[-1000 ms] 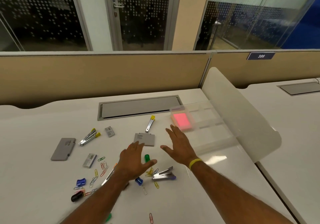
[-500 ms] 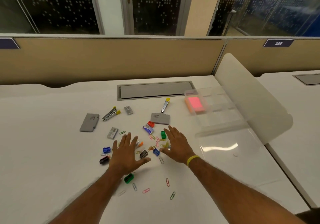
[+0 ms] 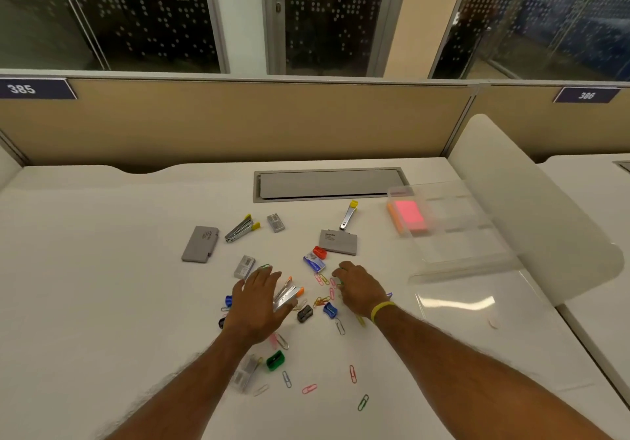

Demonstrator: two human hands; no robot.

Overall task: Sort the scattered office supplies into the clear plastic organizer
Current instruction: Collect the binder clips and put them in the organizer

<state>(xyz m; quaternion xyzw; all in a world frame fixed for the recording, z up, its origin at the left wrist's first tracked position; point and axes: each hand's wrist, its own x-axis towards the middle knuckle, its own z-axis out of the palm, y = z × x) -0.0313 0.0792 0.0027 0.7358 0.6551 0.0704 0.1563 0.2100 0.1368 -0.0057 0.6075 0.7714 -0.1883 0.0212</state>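
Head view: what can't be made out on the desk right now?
All in the head view.
- Clear organizer: blurred and see-through; dividers faint, compartments uncountable.
- Right hand: curled fingers hide their tips; whether they pinch a clip cannot be told.
- Black item: mostly covered by the left hand.
- Clear box by the left forearm: blurred, contents unreadable.
- Grey case: print too small.

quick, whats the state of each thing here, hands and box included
left hand: open, fingers spread over the orange stapler
right hand: fingers bent down onto paper clips; grip unclear
clear organizer: lid looks open, toward the person
pink notes: inside one organizer compartment
cable hatch: closed
door: closed
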